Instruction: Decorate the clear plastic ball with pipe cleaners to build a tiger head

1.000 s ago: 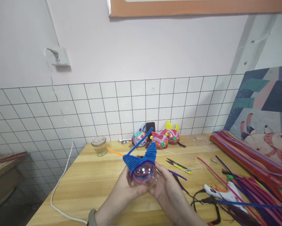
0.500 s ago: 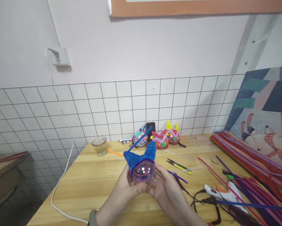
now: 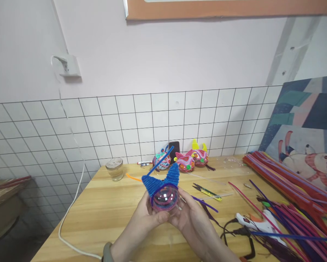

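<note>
Pale wall [image 3: 163, 54] (white tiles [image 3: 125, 115] below), wooden table [image 3: 98, 203].

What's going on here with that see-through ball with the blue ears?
A person's left hand and right hand are cupping a clear, shiny round ball over a light wooden table. It has two fuzzy, pointed blue ears, and a loose, straight blue fuzzy stem sticks up by one. Three colorful round eared figures sit near the wall. The white glue gun with an orange trigger lies to the right, in neither hand.
</note>
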`<state>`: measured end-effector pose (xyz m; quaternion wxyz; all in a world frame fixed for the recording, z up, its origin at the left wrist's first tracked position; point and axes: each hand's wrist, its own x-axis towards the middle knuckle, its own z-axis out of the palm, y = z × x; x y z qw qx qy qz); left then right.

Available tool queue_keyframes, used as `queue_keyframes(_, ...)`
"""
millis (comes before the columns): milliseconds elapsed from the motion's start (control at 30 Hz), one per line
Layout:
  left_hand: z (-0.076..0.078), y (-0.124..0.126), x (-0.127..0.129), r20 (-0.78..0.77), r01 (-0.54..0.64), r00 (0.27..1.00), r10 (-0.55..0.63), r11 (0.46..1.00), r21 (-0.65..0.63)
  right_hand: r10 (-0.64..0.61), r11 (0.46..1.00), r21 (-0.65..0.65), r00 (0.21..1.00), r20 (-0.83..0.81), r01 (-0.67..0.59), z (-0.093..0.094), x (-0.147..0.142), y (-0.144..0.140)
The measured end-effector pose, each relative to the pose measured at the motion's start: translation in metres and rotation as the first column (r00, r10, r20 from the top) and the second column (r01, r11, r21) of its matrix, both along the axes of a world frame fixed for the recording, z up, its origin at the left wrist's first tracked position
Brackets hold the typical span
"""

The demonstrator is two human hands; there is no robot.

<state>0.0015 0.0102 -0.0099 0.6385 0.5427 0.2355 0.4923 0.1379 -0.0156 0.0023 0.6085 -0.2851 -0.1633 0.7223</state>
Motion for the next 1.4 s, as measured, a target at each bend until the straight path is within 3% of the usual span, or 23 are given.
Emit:
queue_keyframes(433,0.001,-0.001,-0.002,-0.035,-0.032,0.999,0.032,0.999,-0.004,0.018,1.0,0.021,1.0,-0.007,-0.018,-0.005,0.0,0.003)
queue_keyframes(767,-0.001,-0.002,0.001,-0.002,-0.091,0.996,0.091,0.996,-0.025,-0.019,0.999,0.05,0.999,0.029,0.017,0.006,-0.002,-0.003)
queue_keyframes(1033,-0.012,0.004,-0.003,-0.021,-0.077,0.997,0.077,0.997,-0.018,-0.038,0.998,0.054,0.999,0.007,0.037,0.006,-0.001,-0.003)
queue_keyframes(1400,-0.009,0.004,-0.003,-0.03,-0.076,0.997,0.076,0.997,-0.015,-0.031,0.998,0.056,0.999,0.029,0.029,0.004,-0.001,-0.002)
